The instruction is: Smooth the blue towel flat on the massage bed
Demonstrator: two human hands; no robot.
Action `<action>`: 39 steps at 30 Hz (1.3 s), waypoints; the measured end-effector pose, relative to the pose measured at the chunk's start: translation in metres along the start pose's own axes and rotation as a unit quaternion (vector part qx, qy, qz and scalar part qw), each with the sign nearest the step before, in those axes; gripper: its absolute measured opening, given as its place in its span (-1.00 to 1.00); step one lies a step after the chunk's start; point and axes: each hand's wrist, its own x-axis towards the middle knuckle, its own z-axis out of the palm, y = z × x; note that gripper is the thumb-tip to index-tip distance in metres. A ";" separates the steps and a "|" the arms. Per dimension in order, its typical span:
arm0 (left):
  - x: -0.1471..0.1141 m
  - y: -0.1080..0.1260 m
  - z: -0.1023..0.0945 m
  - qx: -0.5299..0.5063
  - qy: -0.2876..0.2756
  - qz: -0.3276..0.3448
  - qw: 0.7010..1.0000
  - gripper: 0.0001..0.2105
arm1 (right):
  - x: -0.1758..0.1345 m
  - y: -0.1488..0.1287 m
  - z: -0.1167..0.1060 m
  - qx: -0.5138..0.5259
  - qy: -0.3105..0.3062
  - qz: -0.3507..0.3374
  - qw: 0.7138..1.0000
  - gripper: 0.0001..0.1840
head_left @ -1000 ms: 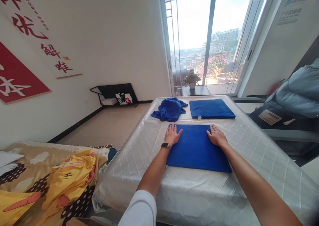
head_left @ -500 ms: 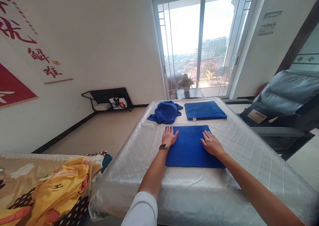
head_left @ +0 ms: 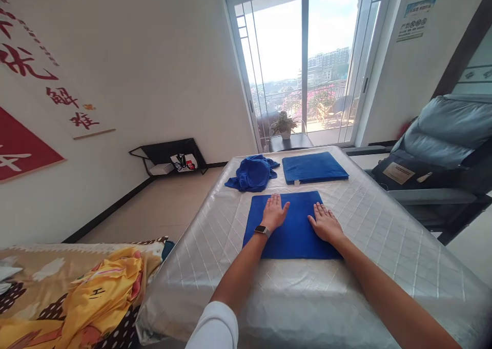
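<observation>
A blue towel point(head_left: 295, 239), folded into a flat rectangle, lies on the silvery quilted mattress point(head_left: 207, 241) in front of me. My left hand point(head_left: 274, 211) rests flat on its left half, fingers stretched away from me. On its right edge lies my right hand point(head_left: 326, 223), palm down with fingers apart. Neither hand grasps anything. Just beyond is a neat stack of folded blue cloth point(head_left: 315, 167) with a small white tag at its near edge. To the left of that stack sits a crumpled blue cloth point(head_left: 253, 173).
A grey armchair point(head_left: 442, 149) with a dark bag stands at the right. At lower left, yellow clothing point(head_left: 103, 287) lies on a patterned cover point(head_left: 38, 267). A potted plant point(head_left: 285, 124) stands on a chair by the glass door. Against the left wall is a low black rack point(head_left: 165, 157).
My left hand has slid right, from the towel's left edge onto its surface. My right hand stays on the right edge. The view has shifted slightly.
</observation>
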 end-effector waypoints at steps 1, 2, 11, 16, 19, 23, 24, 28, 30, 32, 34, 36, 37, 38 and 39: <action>-0.002 0.023 0.005 -0.016 -0.009 0.054 0.998 -0.30 | -0.001 0.002 0.001 -0.004 0.006 -0.003 1.000 -0.22; -0.005 0.047 0.010 -0.029 -0.012 0.102 0.994 -0.34 | -0.002 0.004 0.003 -0.008 0.012 -0.010 1.000 -0.24; -0.034 0.080 0.016 -0.041 -0.032 0.158 0.986 -0.34 | -0.005 0.006 0.004 -0.030 0.031 -0.027 0.999 -0.28; -0.052 0.002 0.001 -0.016 -0.063 0.061 0.996 -0.23 | -0.002 0.001 -0.002 -0.014 0.019 -0.013 1.000 -0.21; -0.063 -0.041 -0.007 0.004 -0.068 -0.025 0.997 -0.19 | -0.001 0.002 -0.002 -0.009 0.013 -0.013 1.000 -0.21; -0.077 -0.071 -0.012 0.020 -0.053 -0.081 0.995 -0.18 | -0.001 0.004 0.000 -0.014 0.019 -0.014 1.000 -0.21; -0.080 -0.074 -0.012 0.019 -0.049 -0.088 0.995 -0.18 | -0.001 0.004 0.000 -0.015 0.021 -0.015 1.000 -0.21; -0.084 -0.072 -0.012 0.011 -0.040 -0.094 0.995 -0.17 | -0.003 0.000 -0.002 -0.021 0.034 -0.013 0.999 -0.23; -0.083 -0.070 -0.013 0.007 -0.037 -0.093 0.995 -0.18 | -0.005 -0.002 -0.006 -0.035 0.057 -0.016 0.998 -0.26; -0.083 -0.069 -0.014 0.002 -0.034 -0.094 0.995 -0.19 | -0.009 -0.005 -0.010 -0.054 0.085 -0.025 0.995 -0.29; -0.083 -0.069 -0.014 0.000 -0.030 -0.095 0.995 -0.21 | -0.016 -0.006 -0.016 -0.067 0.100 -0.040 0.992 -0.32; -0.083 -0.070 -0.013 -0.001 -0.027 -0.093 0.995 -0.21 | -0.028 -0.005 -0.020 -0.066 0.089 -0.048 0.993 -0.33; -0.083 -0.071 -0.013 -0.001 -0.026 -0.092 0.995 -0.20 | -0.035 -0.004 -0.021 -0.062 0.078 -0.050 0.994 -0.32; -0.083 -0.071 -0.012 -0.002 -0.025 -0.091 0.995 -0.19 | -0.042 -0.003 -0.020 -0.058 0.068 -0.051 0.995 -0.32; -0.082 -0.071 -0.011 -0.002 -0.025 -0.092 0.995 -0.19 | -0.050 -0.003 -0.019 -0.054 0.061 -0.053 0.995 -0.31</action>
